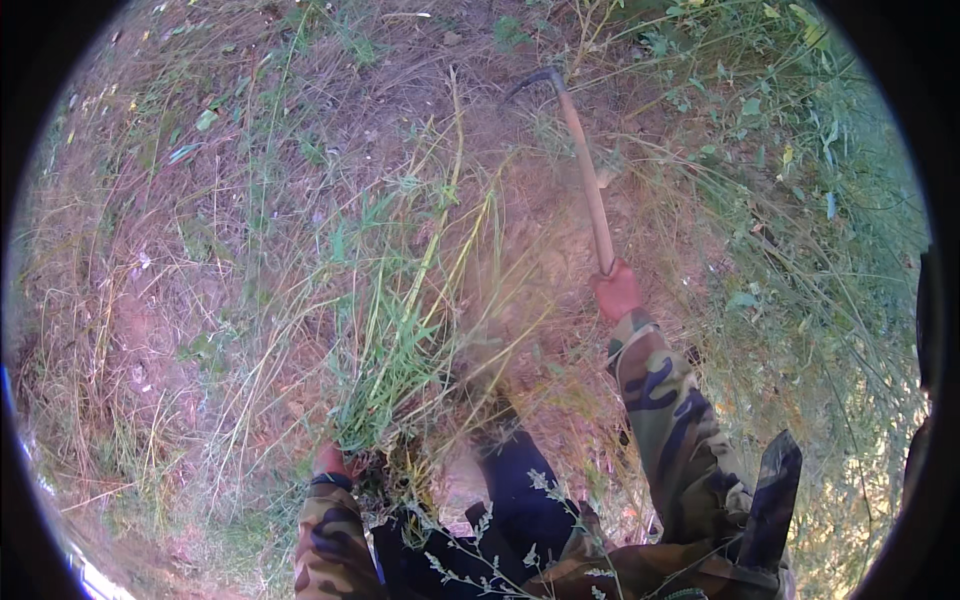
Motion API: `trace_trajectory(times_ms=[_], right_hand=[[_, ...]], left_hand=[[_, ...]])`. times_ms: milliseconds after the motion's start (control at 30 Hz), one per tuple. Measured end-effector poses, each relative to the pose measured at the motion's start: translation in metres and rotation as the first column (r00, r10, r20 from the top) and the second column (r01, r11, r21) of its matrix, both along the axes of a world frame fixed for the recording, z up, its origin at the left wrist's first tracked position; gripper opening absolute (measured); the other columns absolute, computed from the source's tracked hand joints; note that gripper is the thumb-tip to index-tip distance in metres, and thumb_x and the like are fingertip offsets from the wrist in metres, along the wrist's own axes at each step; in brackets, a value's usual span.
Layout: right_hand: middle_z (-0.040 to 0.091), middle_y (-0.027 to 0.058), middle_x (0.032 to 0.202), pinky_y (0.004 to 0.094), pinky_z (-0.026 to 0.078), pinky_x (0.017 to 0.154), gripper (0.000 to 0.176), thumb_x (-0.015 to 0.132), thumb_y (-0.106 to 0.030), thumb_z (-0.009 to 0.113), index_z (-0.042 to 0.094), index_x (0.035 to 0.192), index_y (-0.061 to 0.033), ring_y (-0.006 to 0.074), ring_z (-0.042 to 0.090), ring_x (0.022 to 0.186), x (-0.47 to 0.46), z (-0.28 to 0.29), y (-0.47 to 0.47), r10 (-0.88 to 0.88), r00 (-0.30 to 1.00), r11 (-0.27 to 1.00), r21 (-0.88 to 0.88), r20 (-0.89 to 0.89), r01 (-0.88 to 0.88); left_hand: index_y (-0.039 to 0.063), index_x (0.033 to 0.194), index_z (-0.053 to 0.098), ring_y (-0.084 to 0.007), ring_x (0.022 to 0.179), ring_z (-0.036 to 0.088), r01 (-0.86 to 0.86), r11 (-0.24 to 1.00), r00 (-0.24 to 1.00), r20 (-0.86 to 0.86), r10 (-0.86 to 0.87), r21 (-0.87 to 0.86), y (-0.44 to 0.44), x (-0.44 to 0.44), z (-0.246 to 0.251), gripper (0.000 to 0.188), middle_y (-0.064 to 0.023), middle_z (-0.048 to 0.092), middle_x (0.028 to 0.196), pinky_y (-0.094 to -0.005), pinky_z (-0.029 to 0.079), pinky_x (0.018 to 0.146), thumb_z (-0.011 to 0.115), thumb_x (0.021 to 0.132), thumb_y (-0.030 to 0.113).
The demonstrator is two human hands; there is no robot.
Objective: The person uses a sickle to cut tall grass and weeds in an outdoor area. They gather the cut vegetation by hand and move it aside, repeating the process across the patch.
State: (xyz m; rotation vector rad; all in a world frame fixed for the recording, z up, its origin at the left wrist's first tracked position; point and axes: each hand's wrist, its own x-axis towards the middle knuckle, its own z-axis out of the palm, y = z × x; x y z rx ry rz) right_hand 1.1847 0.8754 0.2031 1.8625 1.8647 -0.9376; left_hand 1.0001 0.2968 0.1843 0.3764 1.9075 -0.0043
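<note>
My right hand [617, 289] grips the lower end of a long wooden handle. At its far end a curved, dark metal sickle [585, 154] blade bends to the left, close over the dry ground. My left hand [335, 461] is closed around a thick bundle of cut green weeds [397, 360], whose leafy stems partly cover the fingers. Several pale yellow stalks in the bundle point away from me, towards the top of the view. Both forearms are in camouflage sleeves [664, 405], and a dark band circles my left wrist.
Dry grass and straw [187, 210] cover the soil on the left. Taller green weeds [795, 187] stand along the right. Bare reddish soil [540, 217] shows between my hands. My dark trouser leg [521, 472] and a pale-tipped weed stem [487, 570] are close below.
</note>
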Motion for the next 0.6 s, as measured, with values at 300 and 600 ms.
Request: trace_trajectory(times_ms=[300,600], right_hand=[[0.063,0.027,0.08,0.0463,0.052,0.07,0.029,0.075,-0.02,0.061,0.057,0.096,-0.0003,0.0441,0.064,0.079,0.141,0.066,-0.075,0.298,0.858,0.95,-0.046,0.419,-0.308],[0.064,0.0283,0.089,0.0483,0.052,0.076,0.032,0.082,-0.017,0.059,0.05,0.109,-0.002,0.0444,0.063,0.087,0.102,0.01,-0.012,0.235,0.862,0.945,0.103,0.45,-0.311]], left_hand=[[0.013,0.107,0.063,-0.0314,0.087,0.064,-0.062,0.994,0.998,0.019,0.063,-0.088,-0.029,0.002,-0.028,0.052,-0.0139,0.065,0.099,-0.043,0.054,0.07,0.079,0.066,0.04],[0.009,0.112,0.059,-0.0399,0.097,0.059,0.085,0.996,0.995,-0.053,-0.085,0.0,-0.04,0.009,-0.024,0.061,-0.0188,0.063,0.101,-0.046,0.049,0.08,0.078,0.065,0.043]])
